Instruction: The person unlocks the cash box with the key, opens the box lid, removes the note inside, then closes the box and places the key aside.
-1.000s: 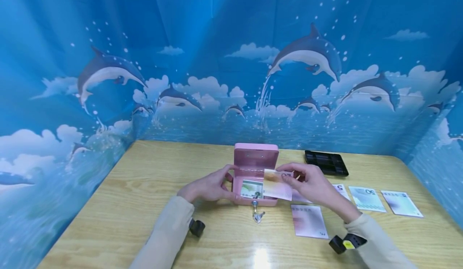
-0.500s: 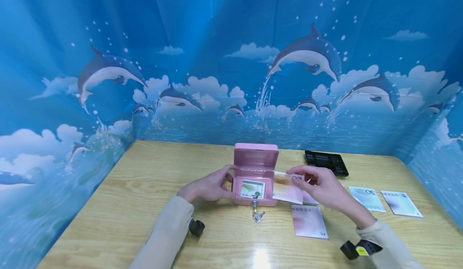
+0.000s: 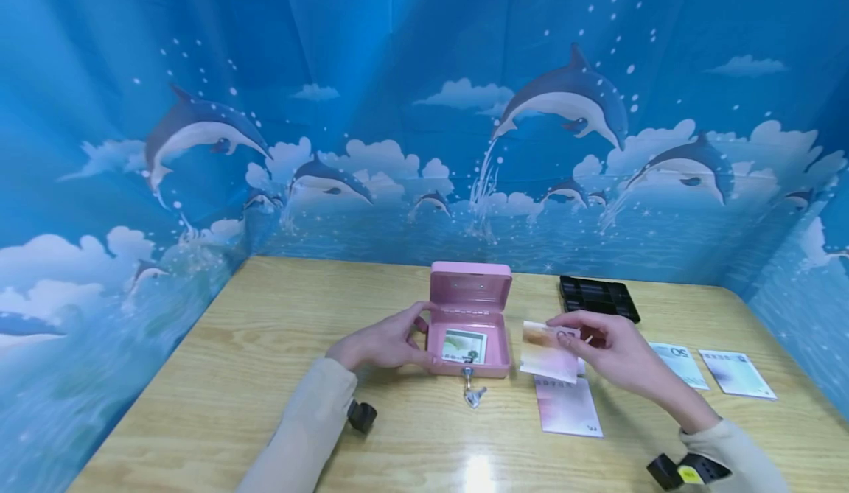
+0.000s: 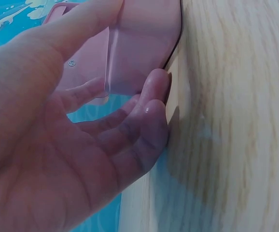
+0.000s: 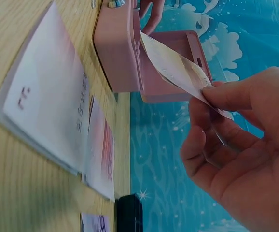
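A small pink cash box (image 3: 502,345) stands on the table with its lid raised. My left hand (image 3: 385,340) grips its left side, thumb toward the front and index finger toward the back; in the left wrist view the other fingers curl loosely beside the box. A green-white banknote (image 3: 460,345) lies inside. To the right of the box, my right hand (image 3: 606,342) pinches an orange-pink banknote (image 3: 547,351) by its upper right corner, between thumb and fingers. The right wrist view shows this note (image 5: 175,70) tilted, above the table. Keys (image 3: 473,397) hang from the front lock.
Pink banknotes (image 3: 569,410) lie in front of the right hand, overlapped by the held note in the head view. Farther right are a green banknote (image 3: 683,366) and a pale bluish one (image 3: 736,373). A black compartment tray (image 3: 600,298) sits at the back right, before a dolphin-print curtain (image 3: 371,110).
My right hand has carried the orange-pink banknote from over the box out to the right, so the box's inside shows more fully. The left hand has kept its place.
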`<action>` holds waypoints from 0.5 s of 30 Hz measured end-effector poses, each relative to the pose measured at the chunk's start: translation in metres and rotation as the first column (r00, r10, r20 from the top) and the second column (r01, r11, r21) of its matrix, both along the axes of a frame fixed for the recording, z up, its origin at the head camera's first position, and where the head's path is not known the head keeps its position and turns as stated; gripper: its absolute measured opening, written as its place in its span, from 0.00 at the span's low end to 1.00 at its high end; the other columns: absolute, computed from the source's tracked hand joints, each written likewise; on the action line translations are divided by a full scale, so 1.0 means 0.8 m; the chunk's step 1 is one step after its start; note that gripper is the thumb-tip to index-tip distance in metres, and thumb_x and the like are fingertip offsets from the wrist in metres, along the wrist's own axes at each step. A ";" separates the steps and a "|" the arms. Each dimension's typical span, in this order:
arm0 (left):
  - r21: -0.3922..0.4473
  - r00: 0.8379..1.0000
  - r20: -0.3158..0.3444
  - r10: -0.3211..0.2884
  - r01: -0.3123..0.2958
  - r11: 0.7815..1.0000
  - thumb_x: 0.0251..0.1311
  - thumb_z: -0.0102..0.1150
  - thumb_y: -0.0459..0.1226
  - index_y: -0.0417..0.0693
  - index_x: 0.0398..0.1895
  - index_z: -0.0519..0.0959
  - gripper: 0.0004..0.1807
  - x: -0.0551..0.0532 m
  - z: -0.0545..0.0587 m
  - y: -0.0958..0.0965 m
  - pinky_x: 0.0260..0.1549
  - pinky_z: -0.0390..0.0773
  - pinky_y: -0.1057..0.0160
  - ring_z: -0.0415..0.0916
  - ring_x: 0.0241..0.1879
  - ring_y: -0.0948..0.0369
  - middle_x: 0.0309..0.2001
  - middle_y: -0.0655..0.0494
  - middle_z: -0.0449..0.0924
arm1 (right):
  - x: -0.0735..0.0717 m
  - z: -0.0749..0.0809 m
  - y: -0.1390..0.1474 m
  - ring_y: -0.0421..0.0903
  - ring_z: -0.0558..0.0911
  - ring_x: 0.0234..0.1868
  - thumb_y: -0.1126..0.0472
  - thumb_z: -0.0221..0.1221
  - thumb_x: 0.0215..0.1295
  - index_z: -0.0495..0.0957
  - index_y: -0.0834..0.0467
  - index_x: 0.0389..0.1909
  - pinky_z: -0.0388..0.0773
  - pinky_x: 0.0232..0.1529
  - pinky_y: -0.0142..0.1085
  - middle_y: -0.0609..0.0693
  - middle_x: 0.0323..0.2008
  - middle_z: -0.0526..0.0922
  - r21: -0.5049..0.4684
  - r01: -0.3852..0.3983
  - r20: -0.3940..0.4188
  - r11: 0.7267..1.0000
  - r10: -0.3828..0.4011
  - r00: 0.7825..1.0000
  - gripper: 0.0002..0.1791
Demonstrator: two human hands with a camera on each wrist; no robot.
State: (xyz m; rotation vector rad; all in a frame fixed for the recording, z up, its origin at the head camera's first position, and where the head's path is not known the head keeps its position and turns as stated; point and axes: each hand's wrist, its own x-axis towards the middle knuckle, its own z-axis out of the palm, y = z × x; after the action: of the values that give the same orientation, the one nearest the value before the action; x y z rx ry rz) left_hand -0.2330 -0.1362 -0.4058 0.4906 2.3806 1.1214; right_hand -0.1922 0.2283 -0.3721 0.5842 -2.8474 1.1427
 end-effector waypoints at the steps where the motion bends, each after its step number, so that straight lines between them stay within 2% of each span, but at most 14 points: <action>1: 0.000 1.000 0.001 0.000 0.000 1.000 0.53 0.76 0.50 0.61 0.79 0.55 0.53 0.000 0.000 0.000 0.43 0.79 0.59 0.77 0.43 0.58 0.60 0.50 0.73 | 0.001 0.000 0.003 0.38 0.78 0.30 0.59 0.63 0.71 0.84 0.50 0.54 0.76 0.26 0.32 0.48 0.43 0.87 0.000 0.003 0.000 1.000 -0.003 1.000 0.13; 7: 0.012 1.000 0.017 0.004 -0.004 1.000 0.53 0.77 0.48 0.61 0.80 0.55 0.53 -0.001 0.000 0.002 0.43 0.80 0.60 0.78 0.43 0.58 0.60 0.50 0.73 | 0.007 0.001 0.021 0.43 0.78 0.28 0.60 0.62 0.71 0.83 0.52 0.56 0.76 0.23 0.32 0.48 0.40 0.86 -0.007 0.013 0.022 1.000 -0.012 1.000 0.15; 15: 0.033 0.999 0.044 0.018 -0.020 0.999 0.54 0.77 0.45 0.58 0.79 0.55 0.53 -0.002 0.001 0.004 0.38 0.84 0.60 0.79 0.43 0.58 0.59 0.49 0.73 | 0.016 -0.004 0.043 0.39 0.75 0.27 0.59 0.63 0.72 0.84 0.51 0.56 0.72 0.23 0.32 0.48 0.42 0.86 0.009 0.053 -0.003 0.999 -0.053 0.999 0.14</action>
State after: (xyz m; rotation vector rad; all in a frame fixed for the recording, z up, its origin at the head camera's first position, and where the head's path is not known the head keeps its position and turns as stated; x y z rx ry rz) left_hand -0.2345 -0.1331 -0.4048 0.4515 2.3371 1.1706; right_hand -0.1797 0.2631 -0.3756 0.5074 -2.8487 1.1199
